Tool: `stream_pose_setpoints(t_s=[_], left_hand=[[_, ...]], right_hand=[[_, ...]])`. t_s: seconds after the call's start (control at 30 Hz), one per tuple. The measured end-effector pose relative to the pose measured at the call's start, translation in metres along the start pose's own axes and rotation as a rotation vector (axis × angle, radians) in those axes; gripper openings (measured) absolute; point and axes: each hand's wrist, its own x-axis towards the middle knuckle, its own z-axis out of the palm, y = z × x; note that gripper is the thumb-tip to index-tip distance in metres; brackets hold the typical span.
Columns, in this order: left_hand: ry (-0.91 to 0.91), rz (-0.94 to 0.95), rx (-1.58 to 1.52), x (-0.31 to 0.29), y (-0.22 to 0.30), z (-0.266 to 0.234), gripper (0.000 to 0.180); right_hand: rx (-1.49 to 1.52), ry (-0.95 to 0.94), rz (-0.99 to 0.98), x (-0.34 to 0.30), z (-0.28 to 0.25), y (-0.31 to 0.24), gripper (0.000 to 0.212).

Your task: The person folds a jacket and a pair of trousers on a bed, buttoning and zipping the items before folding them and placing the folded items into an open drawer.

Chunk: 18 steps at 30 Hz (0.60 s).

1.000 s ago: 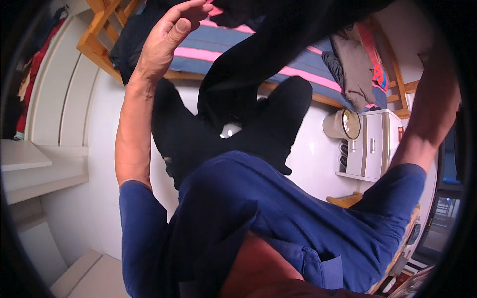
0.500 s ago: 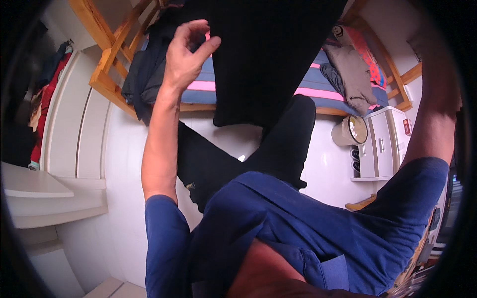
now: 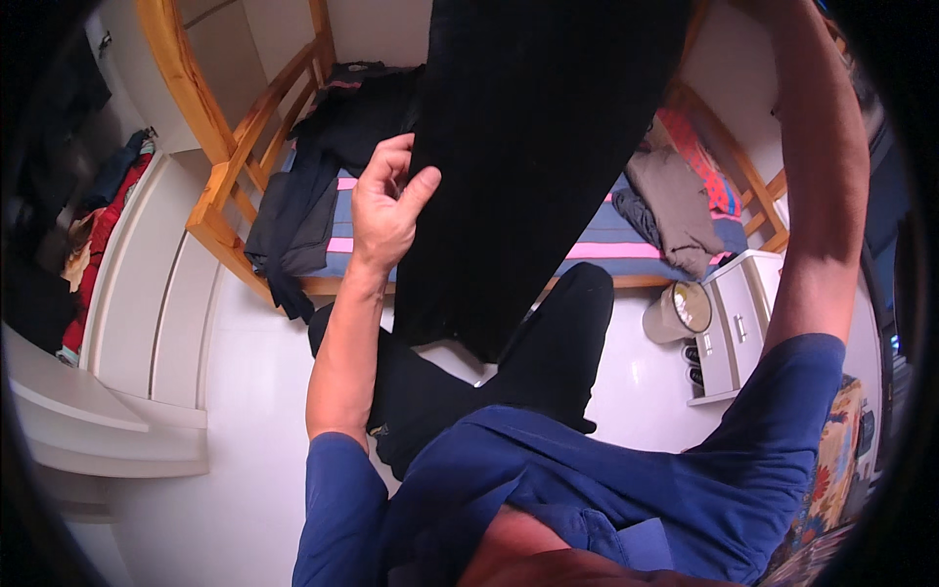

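A long black garment (image 3: 533,186), perhaps a trouser leg or sleeve, hangs from beyond the top edge and narrows to a lower end above my lap. My left hand (image 3: 389,210) is at its left edge. The thumb lies over the front of the cloth and the fingers curl loosely, apart from the thumb, with their tips at the edge. My right forearm (image 3: 822,205) reaches up past the top edge at the right, so that hand and whatever it holds are hidden. Below the garment are my legs in black trousers (image 3: 567,342).
Behind the garment stands a wooden-framed bed (image 3: 220,196) with a striped blue and pink sheet (image 3: 606,243). Dark clothes (image 3: 293,220) lie on its left and a grey-brown cloth (image 3: 675,196) on its right. A waste bin (image 3: 665,318) adjoins a white cabinet (image 3: 719,338). Left is an open wardrobe (image 3: 132,303).
The black garment's lower end and my left hand have come down in the picture. My right forearm has shifted left and upward. The view has tilted, so the bed appears lower.
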Motion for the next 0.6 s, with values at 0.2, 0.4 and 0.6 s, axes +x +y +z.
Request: stream_pose_setpoints(t_s=[0.2, 0.4, 0.6], left_hand=[[-0.093, 0.119, 0.441, -0.006, 0.002, -0.014, 0.044], [-0.185, -0.259, 0.03, -0.004, 0.016, 0.003, 0.048], [0.064, 0.046, 0.452, -0.016, 0.014, 0.003, 0.039]], right_hand=[[0.263, -0.073, -0.028, 0.0, 0.013, -0.013, 0.021], [0.56, -0.238, -0.025, -0.012, -0.007, -0.001, 0.021], [0.316, -0.298, -0.087, -0.004, 0.013, 0.04, 0.029]])
